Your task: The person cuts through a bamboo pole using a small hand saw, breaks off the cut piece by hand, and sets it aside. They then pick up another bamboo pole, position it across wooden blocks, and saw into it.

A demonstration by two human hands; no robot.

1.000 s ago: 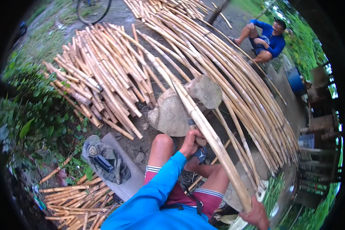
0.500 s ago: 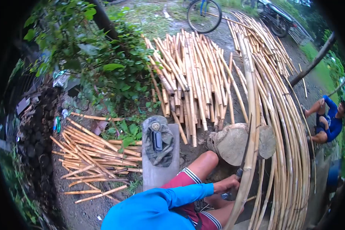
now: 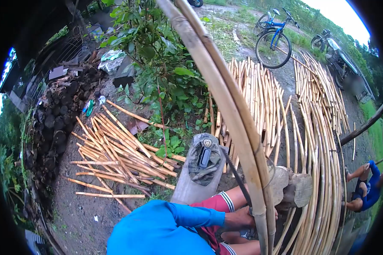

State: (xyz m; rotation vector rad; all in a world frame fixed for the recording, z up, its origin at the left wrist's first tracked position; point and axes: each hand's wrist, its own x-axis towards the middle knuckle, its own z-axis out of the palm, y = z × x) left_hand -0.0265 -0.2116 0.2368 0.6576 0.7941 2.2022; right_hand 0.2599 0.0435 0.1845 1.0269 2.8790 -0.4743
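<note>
My left hand (image 3: 241, 218), at the end of a blue sleeve, is closed on the handle of a dark-bladed knife (image 3: 235, 172), the blade pointing up and left. Just right of this hand, and partly covering it, a long bamboo pole (image 3: 242, 140) rises across the view, with a dark lengthwise gap that may be a split or the line between two poles. My right hand is out of sight. Behind the pole are cut log blocks (image 3: 297, 190). A camouflage cap (image 3: 205, 163) with a dark device on it lies on a grey board (image 3: 187, 187).
Short bamboo pieces (image 3: 115, 157) lie on the left ground, with another pile (image 3: 259, 97) beyond the board. Long poles (image 3: 321, 170) run along the right. A person in blue (image 3: 370, 187) sits at the far right. A blue bicycle (image 3: 274, 40) stands behind.
The view has swung left. The bamboo pole now stands closer and leans to the upper left. The knife blade, earlier mostly hidden, shows left of the pole. My right hand has left the view.
</note>
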